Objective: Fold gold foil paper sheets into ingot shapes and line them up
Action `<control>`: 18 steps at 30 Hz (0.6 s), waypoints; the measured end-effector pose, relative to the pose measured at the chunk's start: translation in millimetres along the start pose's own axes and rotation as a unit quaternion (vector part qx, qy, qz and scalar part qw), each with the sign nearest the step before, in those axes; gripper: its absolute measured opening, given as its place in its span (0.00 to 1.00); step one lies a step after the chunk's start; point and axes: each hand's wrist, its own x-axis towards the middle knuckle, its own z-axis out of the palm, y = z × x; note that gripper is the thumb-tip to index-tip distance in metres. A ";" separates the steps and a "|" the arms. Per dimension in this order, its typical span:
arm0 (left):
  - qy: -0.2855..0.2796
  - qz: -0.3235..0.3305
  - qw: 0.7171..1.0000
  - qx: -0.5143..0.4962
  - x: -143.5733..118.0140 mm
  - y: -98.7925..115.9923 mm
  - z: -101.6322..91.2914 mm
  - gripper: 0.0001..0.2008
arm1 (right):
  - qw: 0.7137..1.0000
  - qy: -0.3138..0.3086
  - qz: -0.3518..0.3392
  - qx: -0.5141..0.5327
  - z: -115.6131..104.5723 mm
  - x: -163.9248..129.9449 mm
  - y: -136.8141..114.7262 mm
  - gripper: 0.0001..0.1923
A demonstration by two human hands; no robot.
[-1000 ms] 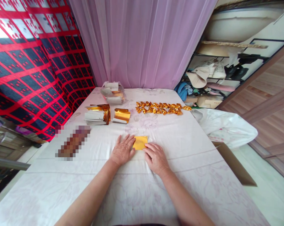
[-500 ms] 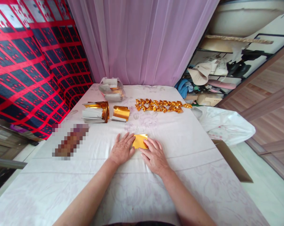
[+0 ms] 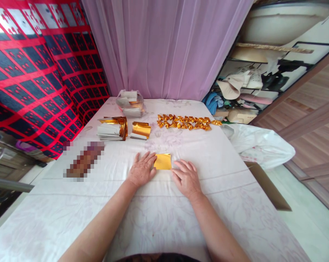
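A small rectangle of gold foil paper point(image 3: 162, 162) lies flat on the table between my hands. My left hand point(image 3: 142, 170) rests palm down with fingers spread, its fingertips and thumb at the paper's left edge. On the other side, my right hand point(image 3: 186, 178) lies with loosely spread fingers, the fingertips just by the right edge. Farther back stand a large stack of gold-and-white foil paper point(image 3: 112, 129) and a smaller stack point(image 3: 141, 130). Rows of folded gold foil pieces point(image 3: 183, 122) lie behind the paper, to the right.
A clear plastic bag point(image 3: 130, 103) with more foil paper sits at the back left. Pale flowered cloth covers the table point(image 3: 159, 218). A blurred-out item point(image 3: 84, 160) lies on the left. Beyond the right edge are a white plastic bag point(image 3: 265, 145) and a shelf rack with shoes point(image 3: 275, 80).
My right hand has slid to the right, off the gold foil paper. My left hand has stayed at its left edge.
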 end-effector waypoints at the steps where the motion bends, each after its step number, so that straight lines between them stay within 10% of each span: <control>1: 0.001 -0.002 1.000 0.000 -0.2 -0.3 -0.3 0.24 | 1.000 -0.001 -0.002 0.003 0.8 0.0 1.0 0.10; 18: 0.080 0.012 0.996 -0.033 -3.6 -9.9 1.8 0.09 | 1.000 -0.001 -0.006 0.008 6.1 2.3 1.1 0.13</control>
